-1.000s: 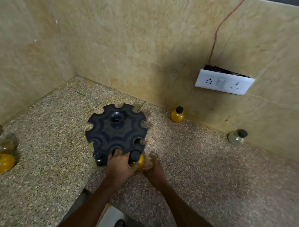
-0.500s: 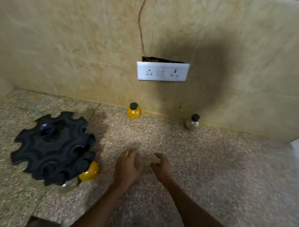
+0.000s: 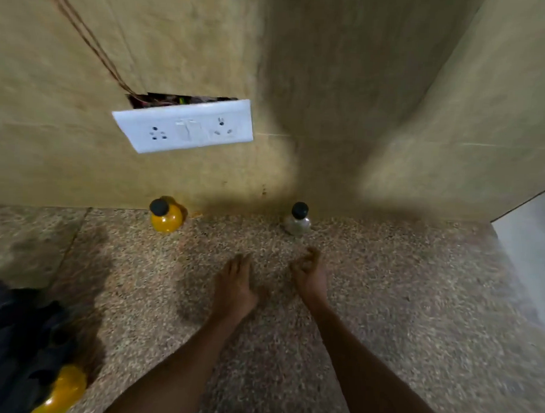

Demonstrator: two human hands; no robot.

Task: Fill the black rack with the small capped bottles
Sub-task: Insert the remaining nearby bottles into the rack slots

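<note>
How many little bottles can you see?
3: a yellow bottle by the wall under the socket, a clear bottle by the wall further right, and another yellow one in the black rack. More may be hidden.

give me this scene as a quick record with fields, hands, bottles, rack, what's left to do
left hand: empty, fingers flat, over the counter
right hand: empty, fingers curled, nearest the clear bottle
yellow bottle: upright by the wall, under the socket plate
clear bottle: upright by the wall, black cap
rack: lower left, partly out of frame, one yellow bottle at its edge
left to do: both wall bottles not yet racked
</note>
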